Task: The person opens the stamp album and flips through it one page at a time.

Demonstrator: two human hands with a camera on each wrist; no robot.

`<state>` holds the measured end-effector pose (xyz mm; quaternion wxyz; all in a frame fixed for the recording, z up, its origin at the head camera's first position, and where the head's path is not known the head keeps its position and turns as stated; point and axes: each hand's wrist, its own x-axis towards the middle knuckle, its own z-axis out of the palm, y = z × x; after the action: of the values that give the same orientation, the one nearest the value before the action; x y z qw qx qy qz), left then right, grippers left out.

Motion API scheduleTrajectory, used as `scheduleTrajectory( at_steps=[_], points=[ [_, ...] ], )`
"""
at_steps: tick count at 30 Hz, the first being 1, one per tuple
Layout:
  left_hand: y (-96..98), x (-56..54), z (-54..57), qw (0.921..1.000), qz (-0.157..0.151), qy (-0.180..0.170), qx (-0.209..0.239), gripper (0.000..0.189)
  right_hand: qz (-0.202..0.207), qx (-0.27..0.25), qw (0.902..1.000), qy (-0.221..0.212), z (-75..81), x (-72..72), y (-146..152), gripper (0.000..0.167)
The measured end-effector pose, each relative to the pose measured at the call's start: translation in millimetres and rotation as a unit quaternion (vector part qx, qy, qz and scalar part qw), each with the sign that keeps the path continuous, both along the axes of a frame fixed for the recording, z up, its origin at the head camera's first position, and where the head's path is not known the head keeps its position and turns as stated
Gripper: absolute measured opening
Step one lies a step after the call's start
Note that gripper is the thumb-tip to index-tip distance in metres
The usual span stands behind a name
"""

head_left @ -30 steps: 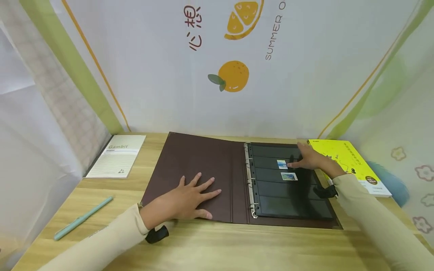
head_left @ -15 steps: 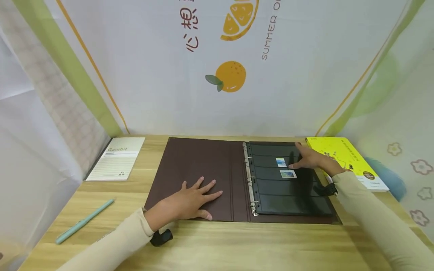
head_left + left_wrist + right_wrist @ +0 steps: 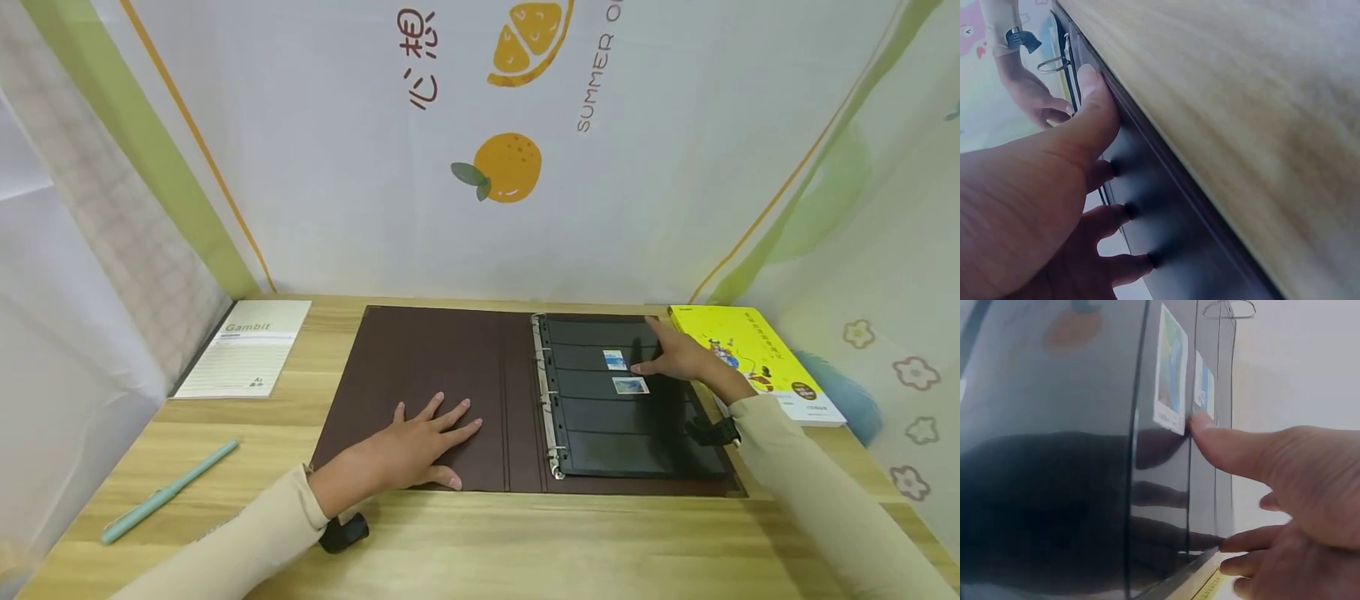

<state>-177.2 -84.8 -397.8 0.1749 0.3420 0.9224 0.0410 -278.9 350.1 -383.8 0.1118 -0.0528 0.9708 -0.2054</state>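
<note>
A dark brown ring-binder stamp album lies open on the table. My left hand rests on its left cover with spread fingers; the left wrist view shows the thumb along the near edge. On the right side, metal rings hold a black pocket page. Two stamps sit on it, a blue and white one and a green-blue one. My right hand is over the page's far right part, thumb tip beside the stamps and fingers at the outer edge. It holds neither stamp.
A yellow book lies right of the album, close to the right hand. At the left are a white Gambit notebook and a light green pen. Printed curtain hangs behind the table.
The far edge of the album's left cover has come down and now lies flatter. Both hands keep about the same places, and the head view has shifted slightly.
</note>
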Motion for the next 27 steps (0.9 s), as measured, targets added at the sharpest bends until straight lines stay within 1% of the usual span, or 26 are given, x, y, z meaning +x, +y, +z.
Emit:
scheduleTrajectory(
  at_steps=[3, 5, 7, 10, 12, 13, 14, 15, 17, 18, 20, 22, 23, 25, 26, 27],
  points=[
    [0.5, -0.1, -1.2, 1.0000, 0.001, 0.000, 0.002, 0.080, -0.026, -0.012, 0.9987, 0.042, -1.4, 2.7, 0.0, 0.098],
    [0.7, 0.1, -2.1, 1.0000, 0.001, 0.000, 0.002, 0.081, -0.048, -0.030, 0.9951, 0.081, -1.6, 5.0, -0.6, 0.088],
    [0.6, 0.3, -2.8, 1.0000, 0.004, -0.002, 0.005, 0.081, -0.070, -0.055, 0.9883, 0.124, -1.2, 7.5, -0.3, 0.078],
    [-0.6, 1.1, -2.8, 0.9998, 0.010, -0.006, 0.012, 0.080, -0.090, -0.085, 0.9746, 0.187, 0.7, 9.3, 2.4, 0.061],
    [-2.3, 1.4, -2.5, 0.9996, 0.019, -0.015, 0.017, 0.080, -0.097, -0.108, 0.9694, 0.198, 3.7, 9.2, 6.5, 0.053],
    [-3.3, 1.5, -2.2, 0.9994, 0.022, -0.018, 0.020, 0.080, -0.095, -0.121, 0.9694, 0.191, 5.4, 8.6, 9.7, 0.051],
    [-4.3, 1.7, -1.9, 0.9993, 0.024, -0.020, 0.022, 0.081, -0.092, -0.136, 0.9711, 0.173, 6.7, 7.5, 13.1, 0.050],
    [-5.3, 1.7, -1.6, 0.9991, 0.026, -0.023, 0.024, 0.081, -0.088, -0.152, 0.9738, 0.144, 8.0, 6.2, 17.2, 0.051],
    [-7.0, 1.7, -1.3, 0.9989, 0.027, -0.027, 0.028, 0.081, -0.070, -0.181, 0.9788, 0.065, 9.3, 4.4, 25.5, 0.057],
    [-7.7, 1.7, -1.4, 0.9989, 0.026, -0.026, 0.030, 0.081, -0.058, -0.196, 0.9787, 0.022, 9.3, 4.4, 29.3, 0.062],
    [-8.7, 1.7, -1.2, 0.9988, 0.024, -0.027, 0.032, 0.081, -0.037, -0.225, 0.9722, -0.056, 8.9, 6.8, 36.4, 0.071],
    [-9.1, 1.4, -1.1, 0.9989, 0.023, -0.027, 0.032, 0.081, -0.023, -0.264, 0.9569, -0.118, 9.1, 11.3, 42.6, 0.078],
    [-9.1, 1.2, -0.9, 0.9989, 0.023, -0.026, 0.032, 0.081, -0.019, -0.288, 0.9469, -0.142, 9.5, 14.4, 45.7, 0.081],
    [-8.7, 0.5, -0.3, 0.9989, 0.024, -0.025, 0.031, 0.081, -0.021, -0.353, 0.9164, -0.188, 10.1, 20.8, 52.5, 0.084],
    [-8.3, 0.1, -0.2, 0.9990, 0.024, -0.024, 0.030, 0.081, -0.020, -0.391, 0.8959, -0.210, 10.0, 24.0, 55.9, 0.084],
    [-7.9, -0.3, -0.3, 0.9990, 0.024, -0.023, 0.030, 0.081, -0.017, -0.433, 0.8710, -0.231, 9.4, 27.4, 59.2, 0.083]
  ],
)
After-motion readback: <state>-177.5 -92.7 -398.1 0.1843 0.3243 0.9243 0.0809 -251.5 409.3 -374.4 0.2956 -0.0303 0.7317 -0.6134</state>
